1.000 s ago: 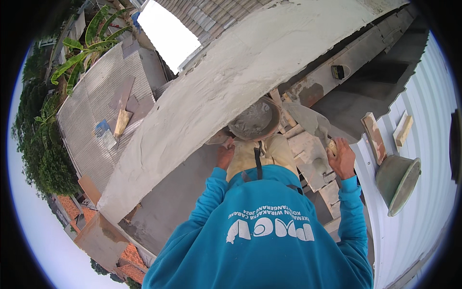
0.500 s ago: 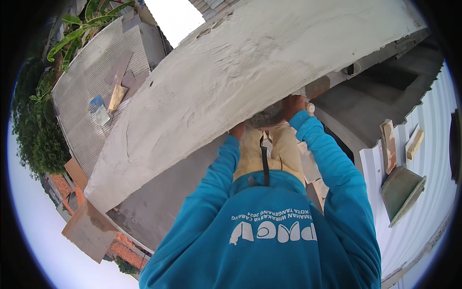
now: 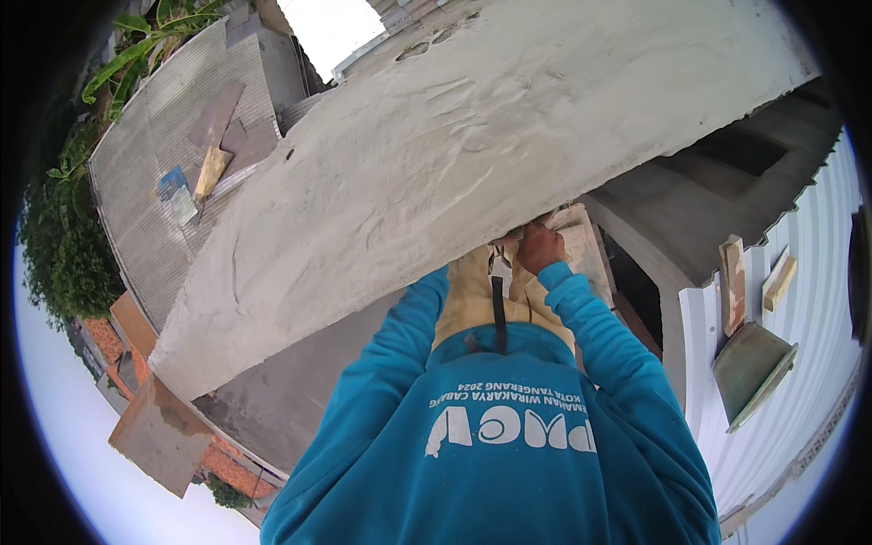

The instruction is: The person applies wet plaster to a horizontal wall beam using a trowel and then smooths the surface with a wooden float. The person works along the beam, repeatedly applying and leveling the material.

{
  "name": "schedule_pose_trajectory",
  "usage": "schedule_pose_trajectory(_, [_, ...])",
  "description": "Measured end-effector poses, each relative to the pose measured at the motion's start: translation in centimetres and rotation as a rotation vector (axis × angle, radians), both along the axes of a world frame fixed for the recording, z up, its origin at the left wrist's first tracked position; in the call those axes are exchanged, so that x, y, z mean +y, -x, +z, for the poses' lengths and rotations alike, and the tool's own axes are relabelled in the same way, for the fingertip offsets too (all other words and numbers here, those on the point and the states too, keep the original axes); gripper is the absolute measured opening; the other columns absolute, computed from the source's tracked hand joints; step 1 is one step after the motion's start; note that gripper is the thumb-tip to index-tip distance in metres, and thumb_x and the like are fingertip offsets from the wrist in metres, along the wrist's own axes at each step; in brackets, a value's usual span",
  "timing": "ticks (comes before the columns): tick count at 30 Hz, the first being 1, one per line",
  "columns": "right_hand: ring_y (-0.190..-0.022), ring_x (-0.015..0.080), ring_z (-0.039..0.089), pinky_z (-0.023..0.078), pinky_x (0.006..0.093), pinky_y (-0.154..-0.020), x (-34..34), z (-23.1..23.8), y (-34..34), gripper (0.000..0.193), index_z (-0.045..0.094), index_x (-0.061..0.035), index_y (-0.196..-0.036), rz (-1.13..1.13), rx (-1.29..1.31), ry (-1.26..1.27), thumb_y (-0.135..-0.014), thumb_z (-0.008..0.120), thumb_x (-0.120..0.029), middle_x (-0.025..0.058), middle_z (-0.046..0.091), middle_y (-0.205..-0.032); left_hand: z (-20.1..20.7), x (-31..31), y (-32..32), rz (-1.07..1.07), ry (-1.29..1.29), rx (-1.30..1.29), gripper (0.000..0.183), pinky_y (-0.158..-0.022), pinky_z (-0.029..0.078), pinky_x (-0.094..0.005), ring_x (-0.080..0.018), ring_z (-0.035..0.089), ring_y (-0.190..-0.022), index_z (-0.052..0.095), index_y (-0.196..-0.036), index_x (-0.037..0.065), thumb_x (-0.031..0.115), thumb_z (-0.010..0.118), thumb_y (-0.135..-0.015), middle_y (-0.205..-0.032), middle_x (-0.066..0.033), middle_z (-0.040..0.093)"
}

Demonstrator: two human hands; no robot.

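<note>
A long grey plastered concrete ledge (image 3: 391,213) runs slantwise in front of me, with wavy marks in its wet-looking surface. My right hand (image 3: 542,247) is just under its near edge, with the fingers curled and their tips hidden by the ledge. What it grips, if anything, I cannot make out. My left forearm in a blue sleeve (image 3: 409,313) reaches beneath the same edge, and the ledge hides that hand. Below the hands are my tan trousers (image 3: 463,295) with a black strap hanging down.
A dark recess (image 3: 636,282) lies below on the right. Beyond it, a corrugated metal roof (image 3: 731,445) carries a tub (image 3: 752,368) and wood pieces (image 3: 732,282). Another roof (image 3: 154,127) with loose boards is at the left. A flat board (image 3: 162,436) juts out at lower left.
My right hand has moved left and down, and the pale handle by it no longer shows. My left hand has slipped out of sight under the ledge. The view has shifted slightly.
</note>
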State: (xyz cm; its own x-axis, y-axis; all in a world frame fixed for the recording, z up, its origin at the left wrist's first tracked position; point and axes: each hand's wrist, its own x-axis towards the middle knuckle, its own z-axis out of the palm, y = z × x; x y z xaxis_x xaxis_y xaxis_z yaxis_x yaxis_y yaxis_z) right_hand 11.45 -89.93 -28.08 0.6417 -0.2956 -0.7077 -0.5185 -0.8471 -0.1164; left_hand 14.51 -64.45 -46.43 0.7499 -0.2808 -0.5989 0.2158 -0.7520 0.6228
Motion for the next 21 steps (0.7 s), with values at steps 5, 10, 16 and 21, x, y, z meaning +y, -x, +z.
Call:
schedule_pose_trajectory(5, [-0.098, 0.0361, 0.067, 0.052, 0.0448, -0.089, -4.1, -1.8, 1.2, 0.038, 0.067, -0.0100, -0.111, -0.005, 0.033, -0.158, -0.080, 0.065, -0.033, 0.0189, 0.069, -0.103, -0.9, 0.4, -0.4, -0.004, 0.028, -0.016, 0.051, -0.078, 0.048, -0.0362, -0.0230, 0.059, -0.095, 0.047, -0.138, -0.002, 0.008, 0.053, -0.089, -0.118, -0.0168, 0.063])
schedule_pose_trajectory(10, [-0.104, 0.0346, 0.065, 0.051, 0.0453, -0.093, -7.5, -1.8, 1.5, 0.047, 0.066, -0.0103, -0.117, 0.006, -0.029, -0.259, -0.080, 0.066, -0.039, 0.0205, 0.068, -0.108, -2.3, 0.2, -1.2, -0.017, 0.051, -0.045, 0.052, -0.074, 0.049, -0.0346, -0.0200, 0.060, -0.091, 0.045, -0.139, -0.003, 0.005, 0.053, -0.088, -0.116, -0.0153, 0.063])
schedule_pose_trajectory(16, [-0.104, 0.0323, 0.062, 0.049, 0.0433, -0.088, -9.0, 0.3, 2.0, 0.051, 0.057, -0.0113, -0.128, 0.163, -0.103, -0.091, -0.080, 0.066, -0.029, 0.0166, 0.063, -0.110, -5.9, 1.5, 0.2, 0.031, 0.153, -0.055, 0.056, -0.069, 0.049, -0.0304, -0.0149, 0.060, -0.088, 0.041, -0.143, -0.001, 0.005, 0.055, -0.089, -0.114, -0.0108, 0.064])
schedule_pose_trajectory(21, [-0.102, 0.0279, 0.058, 0.046, 0.0409, -0.081, -7.2, 0.9, -0.1, 0.041, 0.056, -0.0094, -0.124, 0.286, -0.111, 0.231, -0.084, 0.059, -0.017, 0.0112, 0.059, -0.109, -7.7, 1.9, 1.8, 0.001, 0.137, -0.045, 0.056, -0.065, 0.048, -0.0269, -0.0126, 0.058, -0.083, 0.042, -0.142, 0.001, 0.005, 0.058, -0.088, -0.106, -0.0070, 0.063])
